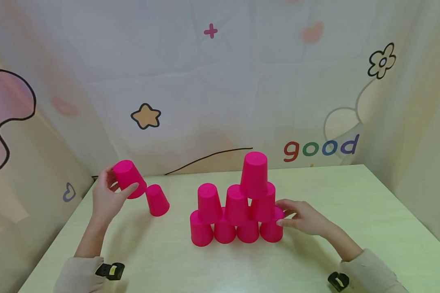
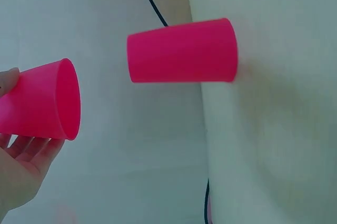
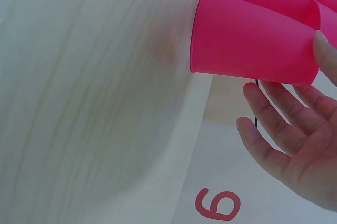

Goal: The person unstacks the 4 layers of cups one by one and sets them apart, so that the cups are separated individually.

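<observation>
My left hand [image 1: 108, 197] grips a pink cup [image 1: 127, 177], mouth down and tilted, at the left; in the left wrist view its open rim faces right. Just right of it a second pink cup [image 1: 157, 200] stands upside down on the table. A pyramid of upside-down pink cups [image 1: 236, 205] has several in the bottom row, three above and one top cup [image 1: 254, 175] over the right side. My right hand [image 1: 308, 217] is at the bottom right cup [image 3: 253, 40], its thumb at the cup's narrow end and the other fingers loosely spread behind, contact partly hidden.
The pale wood-grain table [image 1: 154, 260] runs back to a printed cloth backdrop [image 1: 223, 89]. Cloth also hangs along the left and right sides. Black bands with small devices [image 1: 111, 271] sit at both sleeves.
</observation>
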`<state>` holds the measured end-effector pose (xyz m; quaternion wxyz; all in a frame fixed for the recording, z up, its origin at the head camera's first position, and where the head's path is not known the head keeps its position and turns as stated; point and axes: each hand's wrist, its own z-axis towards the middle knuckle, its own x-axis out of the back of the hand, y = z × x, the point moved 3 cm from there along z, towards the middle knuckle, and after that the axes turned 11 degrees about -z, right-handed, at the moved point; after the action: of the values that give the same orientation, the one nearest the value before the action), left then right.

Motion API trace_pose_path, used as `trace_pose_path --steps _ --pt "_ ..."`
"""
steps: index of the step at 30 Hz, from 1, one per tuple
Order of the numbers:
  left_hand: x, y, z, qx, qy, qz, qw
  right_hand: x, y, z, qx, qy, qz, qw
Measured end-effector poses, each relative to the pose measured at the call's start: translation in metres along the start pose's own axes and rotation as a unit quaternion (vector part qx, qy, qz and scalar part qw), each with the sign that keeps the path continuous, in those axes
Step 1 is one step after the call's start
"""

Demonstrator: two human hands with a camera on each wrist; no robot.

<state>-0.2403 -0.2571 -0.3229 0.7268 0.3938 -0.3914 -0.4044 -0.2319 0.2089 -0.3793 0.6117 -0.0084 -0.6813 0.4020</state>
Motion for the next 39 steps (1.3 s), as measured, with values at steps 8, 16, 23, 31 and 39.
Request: trace_pose_path --steps 8,16,23,31,39 --pt "0.009 -0.013 0.001 0.007 0.014 0.023 0.9996 -0.001 0.001 -0.001 -0.001 0.0 0.004 1.0" --pt "0.014 -0.04 0.006 0.005 0.017 0.004 0.9998 -0.002 0.001 -0.001 0.001 0.002 0.005 1.0" --pt "0.021 -0.083 0.018 0.012 0.005 0.004 0.9999 -0.001 0.0 -0.001 -0.002 0.004 0.004 1.0" --pt "0.015 -0.075 0.011 0.07 -0.025 0.046 0.9962 0.0 0.0 -0.001 -0.005 0.004 0.004 1.0" --pt "0.008 -0.085 0.007 0.103 -0.071 0.046 0.9911 0.0 0.0 -0.001 -0.002 0.003 0.0 1.0"
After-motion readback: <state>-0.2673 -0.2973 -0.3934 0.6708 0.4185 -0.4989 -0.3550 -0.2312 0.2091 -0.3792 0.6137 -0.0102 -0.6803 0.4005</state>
